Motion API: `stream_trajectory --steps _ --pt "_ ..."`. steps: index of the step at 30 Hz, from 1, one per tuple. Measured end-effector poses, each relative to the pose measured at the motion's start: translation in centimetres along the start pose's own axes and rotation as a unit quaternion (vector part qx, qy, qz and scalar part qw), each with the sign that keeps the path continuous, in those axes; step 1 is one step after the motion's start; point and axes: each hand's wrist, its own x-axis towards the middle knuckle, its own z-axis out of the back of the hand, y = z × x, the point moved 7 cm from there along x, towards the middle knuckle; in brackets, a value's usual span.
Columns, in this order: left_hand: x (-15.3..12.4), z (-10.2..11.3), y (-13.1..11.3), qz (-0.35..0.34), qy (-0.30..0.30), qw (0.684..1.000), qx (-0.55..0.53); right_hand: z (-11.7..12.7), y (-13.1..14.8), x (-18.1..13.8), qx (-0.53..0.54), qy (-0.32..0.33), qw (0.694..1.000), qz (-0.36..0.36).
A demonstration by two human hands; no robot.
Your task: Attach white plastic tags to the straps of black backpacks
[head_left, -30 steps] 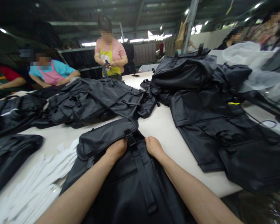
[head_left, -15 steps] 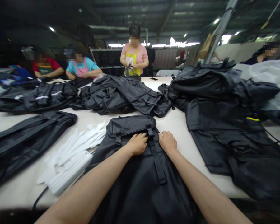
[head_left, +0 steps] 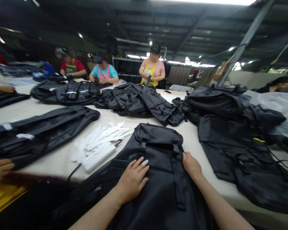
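In front of me a black backpack [head_left: 158, 179] lies on the table, its top flap at the far end with two buckles and a strap hanging from the right one. My left hand [head_left: 134, 179] rests flat on its front panel below the left buckle, fingers spread; one fingertip has a white cover. At the bag's right side edge, my right hand [head_left: 192, 164] has its fingers curled on the edge, thumb side toward the strap. The fingertips of that hand are partly hidden.
White strips [head_left: 103, 135] lie beside a white power strip [head_left: 99, 156] on the left. Black bags [head_left: 139, 99] are piled across the table, with more at right [head_left: 220, 150]. A co-worker's hand [head_left: 1, 169] is on another bag [head_left: 50, 134]. Several people sit or stand beyond.
My left hand has moved off the right buckle area, down and left, and now lies flat. The right hand has slid nearer along the bag's edge. My view has turned left.
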Motion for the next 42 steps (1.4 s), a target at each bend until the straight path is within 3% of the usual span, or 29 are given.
stream_trajectory --steps 2,5,7,9,13,17,19,23,26,30,36,42 --pt "-1.4 0.4 -0.4 -0.003 -0.019 1.0 -0.019 0.3 -2.1 -1.9 0.005 -0.019 1.0 -0.019" --pt "-3.2 1.8 1.4 0.106 -0.077 0.991 -0.016 2.7 -2.7 -4.0 0.02 -0.14 0.99 0.007" --pt "-3.8 2.4 2.9 0.181 -0.072 0.981 -0.014 4.9 -0.6 -5.8 0.048 -0.239 0.968 0.065" --pt "-4.0 2.8 3.6 0.222 -0.041 0.973 -0.039 6.3 3.2 -7.9 0.103 -0.274 0.945 0.148" --pt "-4.2 3.9 2.4 0.233 -0.005 0.956 -0.181 5.8 12.8 -12.4 0.139 -0.189 0.906 0.351" --pt "-4.5 5.1 -1.2 0.142 0.052 0.962 -0.229 3.6 17.4 -15.0 0.103 -0.171 0.869 0.453" --pt "-3.9 5.2 -1.7 0.113 0.083 0.958 -0.251 2.3 17.8 -15.4 0.101 -0.164 0.855 0.482" --pt "0.1 6.1 3.7 0.229 -0.065 0.954 -0.182 1.3 17.2 -15.9 0.123 -0.18 0.835 0.505" --pt "4.6 3.3 6.9 0.278 0.016 0.952 -0.126 1.8 16.9 -16.3 0.144 -0.192 0.827 0.509" --pt "8.9 0.8 7.9 0.277 0.072 0.956 -0.068 2.5 17.5 -16.5 0.168 -0.16 0.811 0.537" --pt "10.2 -0.9 8.0 0.271 0.103 0.957 0.02 1.8 18.9 -16.0 0.209 -0.072 0.787 0.576" --pt "10.6 -2.2 8.9 0.26 0.12 0.957 0.051 0.2 19.0 -15.0 0.222 -0.029 0.807 0.547"
